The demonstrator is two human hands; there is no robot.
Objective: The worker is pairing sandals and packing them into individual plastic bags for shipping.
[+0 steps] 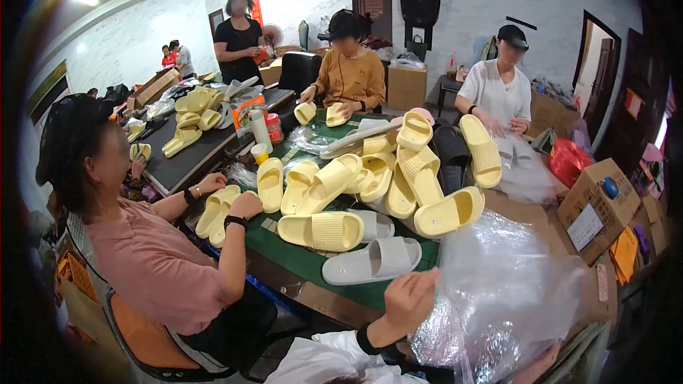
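My left hand (409,302), with a black band at the wrist, is raised at the lower middle. Its fingers are closed in a pinch at the edge of a clear plastic bag (509,288), which spreads to the right, partly blurred. More clear plastic bags (442,338) lie beneath it along the near edge of the table. Just beyond the hand rests a grey slide slipper (345,268), and behind that a yellow slide slipper (313,231). My right hand cannot be made out.
A pile of yellow slippers (420,171) covers the green table mat (292,252). A cardboard box (601,203) stands at the right beside a red plastic bag (569,160). Co-workers handle slippers around the table, one (153,256) close on my left.
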